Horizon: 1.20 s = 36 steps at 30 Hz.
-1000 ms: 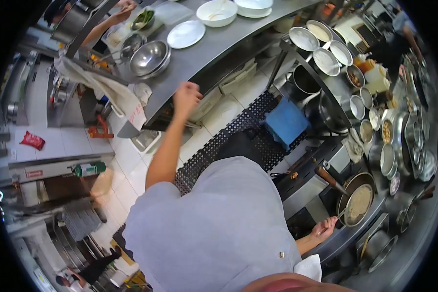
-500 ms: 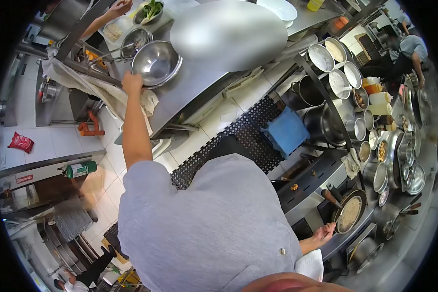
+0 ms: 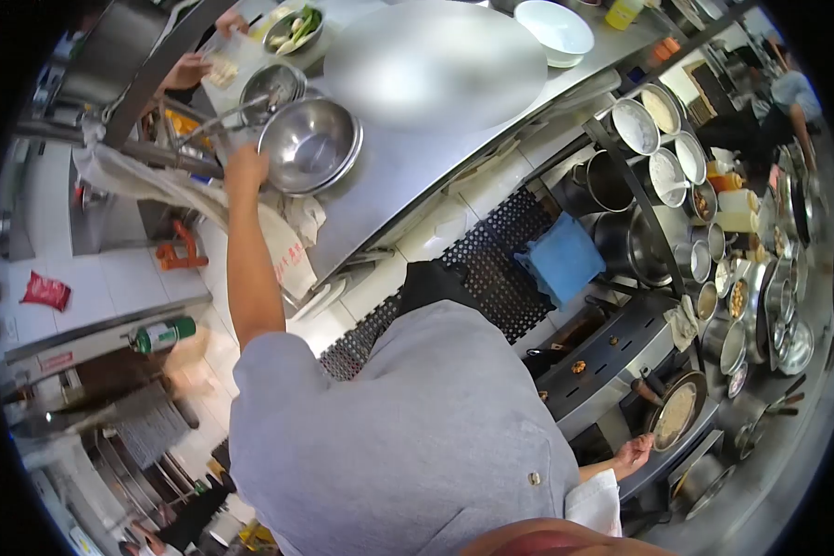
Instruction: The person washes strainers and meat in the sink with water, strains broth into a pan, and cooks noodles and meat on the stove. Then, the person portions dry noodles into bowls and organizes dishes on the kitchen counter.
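Since the earliest view, the left hand (image 3: 247, 169) has travelled from open air beside the steel counter (image 3: 380, 196) to the left edge of the stacked mixing bowls (image 3: 310, 148), and another person's second hand has come into sight at upper left. That leaves the two arms I follow spread wide, so I judge the work is split between two stations. I cannot tell how far open the left hand is or whether it grips the rim; its fingers are turned from me, touching or just beside the metal. The right hand (image 3: 632, 454) has its fingers curled in at the near edge of a frying pan (image 3: 699, 403) with pale contents (image 3: 674, 415), far to the right; anything it may hold is too small to make out. Counting what I see: at least two nested bowls in that stack, on the counter; one smaller steel bowl (image 3: 294, 83) just beyond; one heap of green vegetables (image 3: 301, 28); the other person's two hands (image 3: 187, 70); one pan by the right hand; four round vessels (image 3: 636, 125) of pale stuff; one blue stool (image 3: 561, 259); one red packet (image 3: 44, 291); one green cylinder (image 3: 162, 334). Part of the counter is blurred, so I leave the white dishes (image 3: 556, 32) uncounted.
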Motion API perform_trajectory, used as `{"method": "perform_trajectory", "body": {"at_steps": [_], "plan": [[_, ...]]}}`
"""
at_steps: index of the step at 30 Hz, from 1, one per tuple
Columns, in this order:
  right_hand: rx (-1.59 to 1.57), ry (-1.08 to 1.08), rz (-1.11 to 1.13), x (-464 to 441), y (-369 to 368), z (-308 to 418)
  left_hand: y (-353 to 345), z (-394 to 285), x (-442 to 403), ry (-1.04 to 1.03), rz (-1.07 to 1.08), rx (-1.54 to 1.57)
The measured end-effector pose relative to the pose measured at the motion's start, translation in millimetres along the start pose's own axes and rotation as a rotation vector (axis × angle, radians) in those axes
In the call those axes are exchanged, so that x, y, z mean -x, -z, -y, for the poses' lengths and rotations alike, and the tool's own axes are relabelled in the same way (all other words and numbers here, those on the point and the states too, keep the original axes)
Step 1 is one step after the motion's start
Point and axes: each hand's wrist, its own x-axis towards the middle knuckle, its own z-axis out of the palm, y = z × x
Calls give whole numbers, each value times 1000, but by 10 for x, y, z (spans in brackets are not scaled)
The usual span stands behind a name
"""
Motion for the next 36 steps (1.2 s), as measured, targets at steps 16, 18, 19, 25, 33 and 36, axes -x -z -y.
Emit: {"method": "perform_trajectory", "body": {"at_steps": [16, 18, 19, 25, 33, 36], "plan": [[132, -5, 230, -339, 979, 503, 326, -233, -110, -194, -297, 256], [554, 424, -191, -311, 902, 333, 517, -386, -399, -252, -317, 273], [297, 139, -59, -253, 716, 373, 563, -473, -498, -313, -351, 319], [-21, -50, 211, -248, 538, 409, 922, -1023, -426, -365, -250, 573], [10, -3, 181, -530, 822, 569, 109, -61, -1820, -164, -306, -17], [79, 18, 129, -678, 1030, 805, 79, 14, -1955, 31, -22, 5]]}}
